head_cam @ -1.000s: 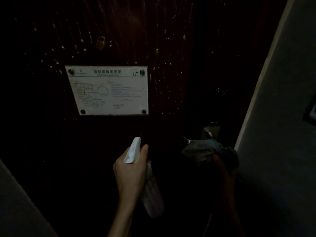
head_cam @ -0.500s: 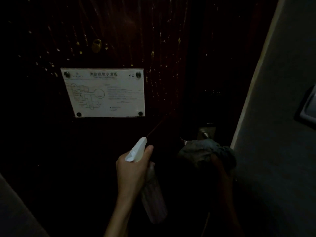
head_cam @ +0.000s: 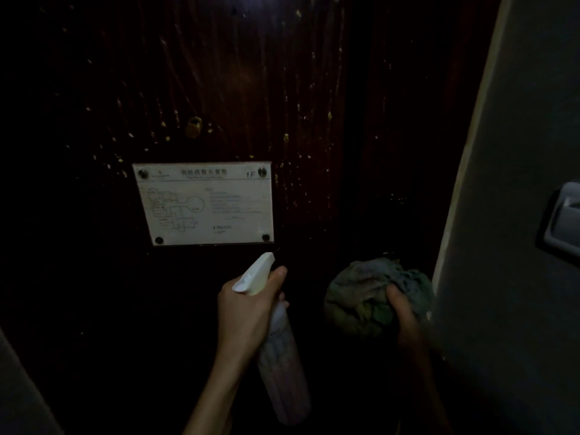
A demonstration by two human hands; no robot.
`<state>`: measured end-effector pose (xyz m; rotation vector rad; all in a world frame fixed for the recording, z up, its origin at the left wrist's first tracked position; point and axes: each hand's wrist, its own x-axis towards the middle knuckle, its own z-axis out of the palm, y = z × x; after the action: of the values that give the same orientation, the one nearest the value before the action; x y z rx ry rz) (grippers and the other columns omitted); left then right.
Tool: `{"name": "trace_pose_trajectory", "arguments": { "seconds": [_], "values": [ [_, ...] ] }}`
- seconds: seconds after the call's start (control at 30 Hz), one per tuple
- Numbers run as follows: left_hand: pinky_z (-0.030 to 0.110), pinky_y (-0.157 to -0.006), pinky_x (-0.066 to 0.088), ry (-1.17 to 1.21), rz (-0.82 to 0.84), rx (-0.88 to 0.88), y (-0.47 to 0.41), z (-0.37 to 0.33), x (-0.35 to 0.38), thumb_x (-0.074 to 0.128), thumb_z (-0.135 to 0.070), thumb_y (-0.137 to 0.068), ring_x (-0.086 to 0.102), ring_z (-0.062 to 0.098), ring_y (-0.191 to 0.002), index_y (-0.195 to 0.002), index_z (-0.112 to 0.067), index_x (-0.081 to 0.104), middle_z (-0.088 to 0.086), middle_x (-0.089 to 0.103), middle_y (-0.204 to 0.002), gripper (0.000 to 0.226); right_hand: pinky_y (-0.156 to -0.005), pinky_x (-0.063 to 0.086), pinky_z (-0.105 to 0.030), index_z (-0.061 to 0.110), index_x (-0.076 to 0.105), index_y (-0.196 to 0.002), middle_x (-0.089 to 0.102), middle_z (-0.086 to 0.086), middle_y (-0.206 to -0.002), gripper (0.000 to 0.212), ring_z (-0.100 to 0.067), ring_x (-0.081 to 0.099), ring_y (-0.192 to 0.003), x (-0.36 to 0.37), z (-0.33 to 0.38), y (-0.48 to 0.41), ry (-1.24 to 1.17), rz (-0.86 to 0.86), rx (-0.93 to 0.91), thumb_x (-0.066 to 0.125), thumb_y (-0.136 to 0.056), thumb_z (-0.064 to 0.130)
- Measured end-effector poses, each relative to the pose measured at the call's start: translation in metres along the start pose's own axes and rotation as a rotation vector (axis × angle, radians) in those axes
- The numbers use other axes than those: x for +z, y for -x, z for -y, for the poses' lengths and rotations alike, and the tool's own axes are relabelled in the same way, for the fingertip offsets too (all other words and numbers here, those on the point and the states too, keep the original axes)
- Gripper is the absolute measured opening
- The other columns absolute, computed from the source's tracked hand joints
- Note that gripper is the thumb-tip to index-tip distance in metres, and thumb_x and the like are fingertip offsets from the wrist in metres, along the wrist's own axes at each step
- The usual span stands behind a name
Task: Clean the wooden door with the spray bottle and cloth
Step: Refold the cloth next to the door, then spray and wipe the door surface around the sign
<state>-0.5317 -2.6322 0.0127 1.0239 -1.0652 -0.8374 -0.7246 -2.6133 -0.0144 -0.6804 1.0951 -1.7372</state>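
Note:
A dark wooden door [head_cam: 238,83], speckled with pale spots and streaks, fills the dim view. My left hand [head_cam: 244,312] grips a spray bottle [head_cam: 282,372] by its neck, its white nozzle [head_cam: 259,273] aimed up at the door just under a white floor-plan sign [head_cam: 204,204]. My right hand [head_cam: 405,312] holds a bunched grey-green cloth [head_cam: 370,293] close to the door's right edge. The cloth hides the door handle.
A pale wall [head_cam: 508,215] runs down the right side with a grey wall fitting [head_cam: 561,221] on it. A small brass peephole [head_cam: 194,126] sits above the sign. A grey surface edge [head_cam: 18,397] shows at the lower left.
The view has tilted up, so the sign and both hands sit lower in frame. The cloth has come up and now covers the metal handle that showed before.

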Motion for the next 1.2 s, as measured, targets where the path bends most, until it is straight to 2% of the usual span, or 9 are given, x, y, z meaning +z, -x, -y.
{"name": "trace_pose_trajectory", "arguments": {
  "seconds": [0.07, 0.17, 0.23, 0.33, 0.47, 0.7, 0.83, 1.0, 1.2],
  "values": [
    [0.045, -0.070, 0.058, -0.001, -0.040, 0.017, -0.009, -0.008, -0.006, 0.079, -0.024, -0.084, 0.074, 0.038, -0.068, -0.064, -0.036, 0.076, 0.023, 0.073, -0.071, 0.024, -0.092, 0.054, -0.045, 0.010, 0.059, -0.130, 0.070, -0.001, -0.108, 0.044, -0.019, 0.068, -0.096, 0.012, 0.009, -0.001, -0.013, -0.041, -0.061, 0.065, -0.092, 0.031],
    [0.045, -0.077, 0.060, -0.009, -0.076, 0.072, -0.026, -0.028, -0.022, 0.079, -0.022, -0.084, 0.076, 0.035, -0.078, -0.083, -0.018, 0.079, 0.017, 0.077, -0.078, 0.004, -0.074, 0.051, -0.034, 0.010, 0.058, -0.126, 0.067, -0.004, -0.103, 0.032, -0.019, 0.064, -0.090, 0.030, 0.021, 0.002, -0.135, 0.016, -0.015, 0.062, -0.095, 0.016],
    [0.052, -0.082, 0.059, -0.025, -0.084, 0.092, -0.038, -0.040, -0.032, 0.082, -0.026, -0.081, 0.076, 0.035, -0.083, -0.087, -0.009, 0.078, 0.017, 0.078, -0.084, 0.019, -0.079, 0.050, -0.035, 0.010, 0.059, -0.125, 0.067, -0.009, -0.111, 0.032, -0.026, 0.064, -0.098, 0.041, 0.028, 0.001, -0.146, 0.043, 0.001, 0.062, -0.094, 0.015],
    [0.056, -0.087, 0.059, -0.025, -0.156, 0.134, -0.053, -0.057, -0.056, 0.084, -0.040, -0.071, 0.077, 0.032, -0.087, -0.089, -0.018, 0.080, 0.007, 0.080, -0.087, 0.028, -0.081, 0.051, -0.038, 0.009, 0.062, -0.125, 0.068, -0.012, -0.117, 0.034, -0.029, 0.066, -0.102, 0.062, 0.033, -0.007, -0.141, 0.102, -0.054, 0.063, -0.093, 0.019],
    [0.049, -0.089, 0.060, 0.007, -0.163, 0.179, -0.071, -0.084, -0.093, 0.077, -0.019, -0.086, 0.076, 0.034, -0.086, -0.090, -0.022, 0.078, 0.008, 0.080, -0.085, 0.005, -0.087, 0.053, -0.043, 0.012, 0.063, -0.126, 0.071, -0.010, -0.116, 0.033, -0.031, 0.068, -0.103, 0.101, 0.045, -0.009, -0.130, 0.164, -0.113, 0.061, -0.095, 0.022],
    [0.052, -0.084, 0.061, -0.016, -0.302, 0.239, -0.111, -0.107, -0.174, 0.083, -0.026, -0.082, 0.077, 0.021, -0.086, -0.077, -0.037, 0.077, -0.013, 0.078, -0.077, 0.013, -0.086, 0.055, -0.045, 0.013, 0.068, -0.119, 0.075, -0.010, -0.109, 0.031, -0.033, 0.071, -0.099, 0.167, 0.068, 0.002, -0.103, 0.229, -0.144, 0.063, -0.094, 0.030],
    [0.048, -0.095, 0.058, -0.058, -0.259, 0.242, -0.119, -0.117, -0.222, 0.080, -0.028, -0.084, 0.072, 0.013, -0.104, -0.117, -0.026, 0.074, -0.012, 0.075, -0.105, 0.033, -0.078, 0.054, -0.041, 0.012, 0.066, -0.120, 0.073, -0.013, -0.110, 0.031, -0.032, 0.070, -0.099, 0.208, 0.067, 0.019, -0.084, 0.261, -0.148, 0.060, -0.096, 0.029],
    [0.051, -0.085, 0.061, -0.177, -0.224, 0.255, -0.130, -0.116, -0.260, 0.081, -0.033, -0.083, 0.077, 0.024, -0.082, -0.093, -0.042, 0.071, 0.002, 0.080, -0.088, 0.017, -0.074, 0.054, -0.038, 0.010, 0.066, -0.119, 0.073, -0.014, -0.107, 0.031, -0.032, 0.070, -0.097, 0.249, 0.055, 0.040, -0.057, 0.277, -0.144, 0.060, -0.096, 0.030],
    [0.052, -0.080, 0.062, -0.137, -0.120, 0.220, -0.137, -0.123, -0.282, 0.080, -0.032, -0.083, 0.076, 0.022, -0.077, -0.086, -0.032, 0.072, -0.003, 0.078, -0.073, 0.009, -0.075, 0.056, -0.039, 0.009, 0.067, -0.117, 0.075, -0.014, -0.107, 0.031, -0.030, 0.073, -0.097, 0.271, 0.039, 0.064, -0.057, 0.281, -0.167, 0.061, -0.095, 0.030]
  ]
}}
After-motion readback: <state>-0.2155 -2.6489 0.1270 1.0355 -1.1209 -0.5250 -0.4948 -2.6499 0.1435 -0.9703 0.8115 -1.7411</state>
